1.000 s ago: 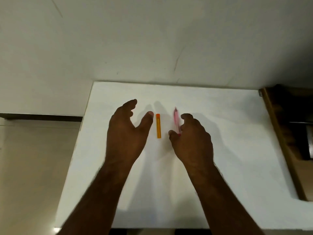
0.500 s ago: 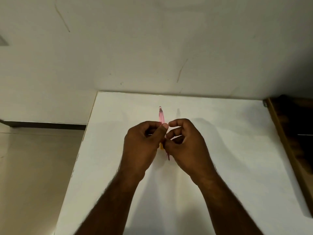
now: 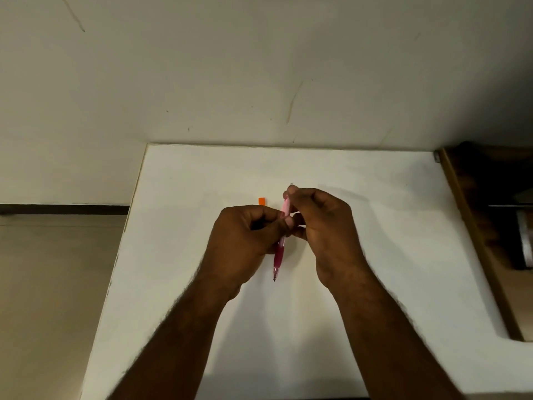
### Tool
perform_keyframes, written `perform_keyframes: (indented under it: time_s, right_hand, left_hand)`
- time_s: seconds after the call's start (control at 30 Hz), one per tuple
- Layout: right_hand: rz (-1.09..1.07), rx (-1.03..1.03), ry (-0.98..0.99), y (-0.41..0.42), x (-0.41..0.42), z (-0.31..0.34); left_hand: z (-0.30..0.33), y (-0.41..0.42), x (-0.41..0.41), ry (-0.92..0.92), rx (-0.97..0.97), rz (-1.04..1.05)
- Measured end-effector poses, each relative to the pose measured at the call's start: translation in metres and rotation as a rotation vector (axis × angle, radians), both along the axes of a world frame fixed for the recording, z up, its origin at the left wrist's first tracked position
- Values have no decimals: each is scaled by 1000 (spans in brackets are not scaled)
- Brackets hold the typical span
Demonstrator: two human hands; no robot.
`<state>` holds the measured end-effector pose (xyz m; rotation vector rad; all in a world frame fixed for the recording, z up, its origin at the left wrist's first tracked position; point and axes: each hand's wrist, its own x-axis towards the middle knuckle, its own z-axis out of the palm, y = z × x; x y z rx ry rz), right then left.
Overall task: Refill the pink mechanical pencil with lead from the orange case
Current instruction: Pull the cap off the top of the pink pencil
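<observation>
The pink mechanical pencil [image 3: 279, 252] is held above the white table [image 3: 375, 226], its tip pointing toward me. My left hand [image 3: 245, 243] grips its middle between thumb and fingers. My right hand [image 3: 323, 226] pinches the pencil's top end, where a small pale cap shows above the fingers. Only the far end of the orange lead case [image 3: 262, 201] shows on the table, just beyond my left hand; the rest is hidden behind that hand.
The white table meets a pale wall [image 3: 259, 82] at its far edge. A dark wooden piece of furniture [image 3: 490, 226] stands along the table's right side. Beige floor [image 3: 52, 284] lies to the left.
A second ago both hands were open over the case and pencil lying on the table. Since then both hands have taken up the pencil, and my right hand has slid to its top end.
</observation>
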<state>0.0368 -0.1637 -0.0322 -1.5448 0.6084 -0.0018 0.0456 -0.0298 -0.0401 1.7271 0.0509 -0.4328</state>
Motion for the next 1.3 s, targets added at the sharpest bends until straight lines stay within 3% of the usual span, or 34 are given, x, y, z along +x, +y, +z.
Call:
perform_keyframes:
  time_s: [0.33,0.5,0.57,0.7,0.8,1.3]
  right_hand:
    - [-93,52,9,-3,1,-6]
    - [-189,234,55,-14,3,-5]
    - [-203,77,78,-24,3,-10]
    - [-13,-644,121,-28,-4,-28]
    - [77,-908,160,-20,-7,-35]
    - [107,-1051,198,-16,-5,-44]
  left_hand:
    - [2,2,1,41,25,-77]
    - [2,3,0,61,53,-133]
    - [1,4,-1,76,52,-108]
    - [-1,7,1,72,48,-3]
    - [-1,5,1,65,84,-5]
    - [0,11,0,98,119,-76]
